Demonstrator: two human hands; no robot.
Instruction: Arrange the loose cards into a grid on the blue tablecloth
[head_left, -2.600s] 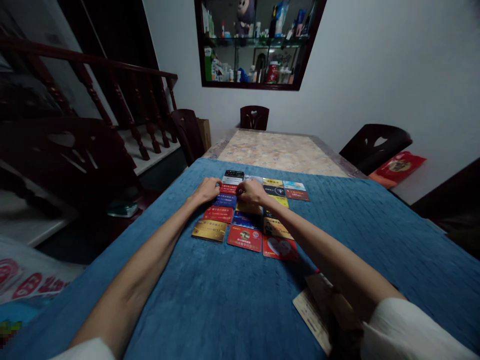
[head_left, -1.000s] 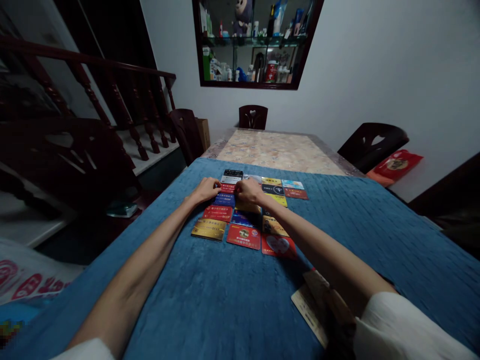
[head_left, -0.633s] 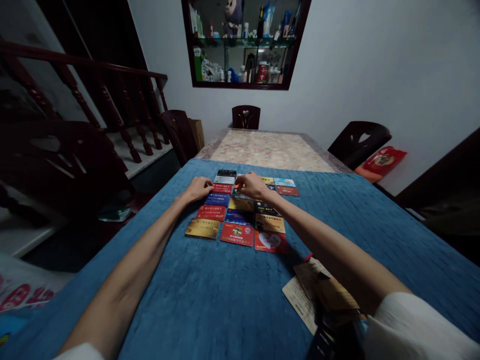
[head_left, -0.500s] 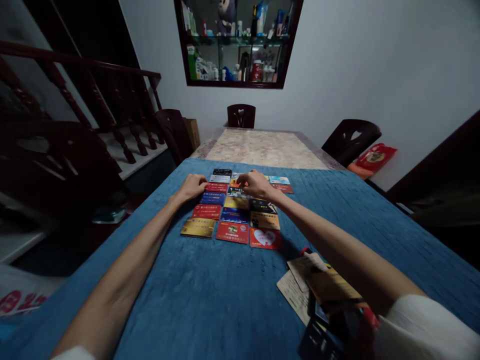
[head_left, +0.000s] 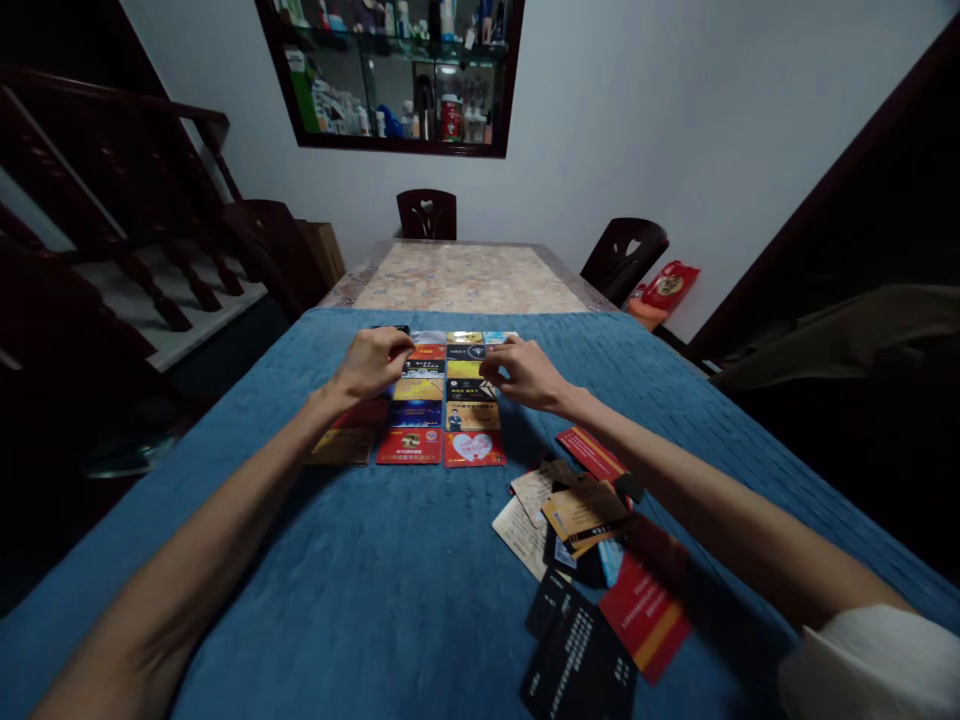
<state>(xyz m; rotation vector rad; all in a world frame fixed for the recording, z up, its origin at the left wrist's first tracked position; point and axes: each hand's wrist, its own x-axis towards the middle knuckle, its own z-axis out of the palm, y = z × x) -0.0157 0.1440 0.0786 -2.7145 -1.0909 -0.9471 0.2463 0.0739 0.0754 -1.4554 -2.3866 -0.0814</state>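
Several coloured cards lie in a tidy grid (head_left: 420, 415) on a blue cloth (head_left: 360, 590). The front row ends in a red card with a white heart (head_left: 474, 448). My left hand (head_left: 371, 362) rests with curled fingers on the grid's left column, its fingertips against a red card (head_left: 427, 352). My right hand (head_left: 525, 372) sits at the grid's right edge with fingers apart. Its fingertips touch the cards next to a yellow card (head_left: 463, 369). Neither hand lifts a card. A loose pile of cards (head_left: 581, 515) lies under my right forearm.
Black cards (head_left: 577, 650) and a red one (head_left: 645, 610) lie near the front right. Beyond the cloth is bare marbled tabletop (head_left: 461, 275), with dark chairs at the far end (head_left: 426, 213) and right (head_left: 624, 255). A stair railing (head_left: 135, 200) runs along the left.
My view has swung right and down, showing the loose pile. My hands were together at a red card; the right one is now at the grid's right edge, the left over the left column.
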